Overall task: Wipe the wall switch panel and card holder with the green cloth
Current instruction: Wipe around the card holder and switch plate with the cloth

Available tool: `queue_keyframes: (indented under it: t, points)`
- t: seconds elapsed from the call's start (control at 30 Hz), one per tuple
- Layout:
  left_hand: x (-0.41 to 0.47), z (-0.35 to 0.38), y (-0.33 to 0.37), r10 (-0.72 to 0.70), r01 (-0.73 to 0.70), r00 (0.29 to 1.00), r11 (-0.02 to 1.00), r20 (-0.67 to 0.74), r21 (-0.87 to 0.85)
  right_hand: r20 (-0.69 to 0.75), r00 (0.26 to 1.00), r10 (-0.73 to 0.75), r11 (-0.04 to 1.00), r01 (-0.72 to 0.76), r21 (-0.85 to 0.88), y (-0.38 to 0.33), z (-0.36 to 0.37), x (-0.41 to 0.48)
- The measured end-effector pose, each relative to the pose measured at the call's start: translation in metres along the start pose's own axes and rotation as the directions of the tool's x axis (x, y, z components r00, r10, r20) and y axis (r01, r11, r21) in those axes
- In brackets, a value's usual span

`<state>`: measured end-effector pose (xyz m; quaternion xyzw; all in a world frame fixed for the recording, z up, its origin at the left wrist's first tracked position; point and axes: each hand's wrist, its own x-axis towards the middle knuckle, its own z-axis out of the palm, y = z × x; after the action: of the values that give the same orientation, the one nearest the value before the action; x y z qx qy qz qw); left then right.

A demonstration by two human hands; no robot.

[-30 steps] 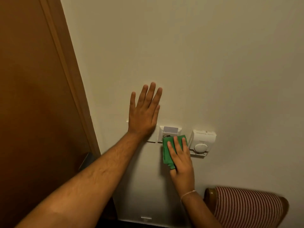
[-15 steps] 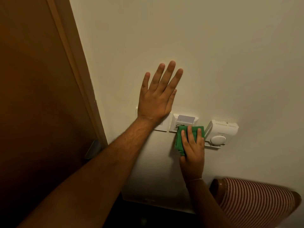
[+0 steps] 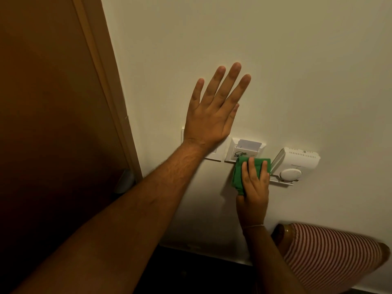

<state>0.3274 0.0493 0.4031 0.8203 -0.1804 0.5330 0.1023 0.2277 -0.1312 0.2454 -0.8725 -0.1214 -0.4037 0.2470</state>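
My left hand (image 3: 214,111) lies flat on the wall with its fingers spread, and its heel and wrist cover most of the white switch panel (image 3: 212,155). To the right sits the white card holder (image 3: 244,150) with a card standing in its top slot. My right hand (image 3: 253,183) presses the folded green cloth (image 3: 239,175) against the wall at the card holder's lower edge, fingers flat over the cloth.
A white thermostat (image 3: 296,164) with a round dial is mounted just right of the cloth. A brown door (image 3: 48,124) with its frame fills the left side. A chair back (image 3: 331,257) with red-and-white striped upholstery stands at the lower right.
My view has shifted, so the panels sit further right and higher in frame. The cloth stays under my right hand at the card holder's lower edge. My left hand stays flat on the wall.
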Motion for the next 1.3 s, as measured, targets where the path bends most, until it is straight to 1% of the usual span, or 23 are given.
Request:
queue_keyframes:
  t: [0.13, 0.33, 0.43, 0.5, 0.57, 0.7, 0.77, 0.83, 0.93, 1.03, 1.13, 1.23, 1.3]
  points:
    - [0.000, 0.004, 0.000, -0.002, 0.002, 1.000, 1.000, -0.020, -0.005, -0.082, 0.996, 0.039, 0.999, -0.035, 0.038, -0.003, 0.005, 0.011]
    - [0.000, 0.004, 0.000, 0.004, -0.004, 1.000, 1.000, -0.028, 0.004, -0.031, 0.993, 0.110, 0.993, -0.108, 0.037, -0.004, 0.006, -0.011]
    - [-0.001, 0.004, 0.000, 0.003, -0.004, 1.000, 1.000, -0.024, -0.010, -0.095, 0.992, 0.080, 0.993, -0.071, 0.096, -0.006, 0.005, 0.005]
    - [0.000, 0.005, 0.001, -0.001, 0.001, 0.999, 1.000, -0.033, -0.003, -0.141, 0.989, 0.051, 0.995, -0.038, 0.096, -0.006, 0.005, 0.021]
    - [0.001, 0.004, 0.000, -0.011, 0.010, 1.000, 1.000, -0.029, -0.019, -0.124, 0.991, 0.049, 0.996, -0.040, 0.076, -0.006, 0.007, 0.022]
    - [-0.001, 0.006, -0.001, 0.002, -0.003, 1.000, 0.999, -0.030, -0.037, -0.038, 0.997, 0.062, 0.997, -0.060, 0.050, 0.000, 0.010, -0.006]
    - [-0.001, 0.007, -0.001, 0.012, -0.013, 1.000, 0.999, -0.025, -0.040, -0.047, 0.997, 0.055, 0.997, -0.053, 0.061, 0.002, 0.011, -0.004]
    - [-0.001, 0.008, -0.001, 0.012, -0.014, 1.000, 0.999, -0.027, -0.041, -0.085, 0.996, 0.036, 0.997, -0.029, 0.076, -0.003, 0.010, 0.008]
    - [0.000, 0.008, -0.001, 0.008, -0.009, 0.999, 0.999, -0.031, -0.042, -0.106, 0.994, -0.017, 1.000, 0.019, 0.016, -0.008, 0.009, 0.022]
    - [-0.001, 0.008, -0.001, 0.008, -0.009, 0.999, 0.999, -0.036, -0.037, -0.034, 0.999, 0.014, 0.998, -0.016, -0.064, -0.008, 0.007, 0.009]
    - [-0.001, 0.007, -0.001, 0.010, -0.011, 0.999, 1.000, -0.043, -0.028, 0.010, 0.999, 0.041, 0.997, -0.040, -0.059, -0.007, 0.002, -0.001]
    - [0.000, 0.009, -0.001, 0.010, -0.011, 0.999, 0.999, -0.051, -0.031, -0.081, 0.997, 0.017, 1.000, -0.018, -0.016, -0.012, 0.000, 0.018]
    - [0.001, 0.009, -0.001, 0.006, -0.007, 0.998, 0.999, -0.055, -0.033, -0.117, 0.993, 0.000, 1.000, 0.000, -0.002, -0.016, 0.001, 0.030]
